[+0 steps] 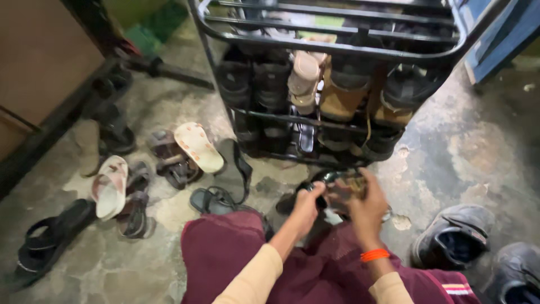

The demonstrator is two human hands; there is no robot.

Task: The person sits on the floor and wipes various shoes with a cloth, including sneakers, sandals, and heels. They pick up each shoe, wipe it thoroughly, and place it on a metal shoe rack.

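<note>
The person sits low on the concrete floor (pixel 450 152), knees in maroon cloth, in front of a black metal shoe rack (pixel 337 48). Both hands meet just below the rack's bottom shelf, around a dark glossy shoe (pixel 343 183). The left hand (pixel 307 205) is closed on the shoe's left end, fingers curled over it. The right hand (pixel 367 207), with an orange band (pixel 374 255) on its wrist, wraps the shoe's right side, fingers bent around it; motion blur hides the exact finger positions. The shoe is held off the floor, close to the rack's lower rail and between the person's knees. The rack holds tan boots (pixel 340 98), dark shoes and a pale sandal standing on end (pixel 304 79). To the left, loose footwear lies scattered on the floor: a cream sandal sole-up (pixel 198 147), a white sandal (pixel 109 187), brown strapped sandals (pixel 171 160) and a black sandal (pixel 48 239). To the right, a grey shoe (pixel 453 236) rests near the person's right knee.
</note>
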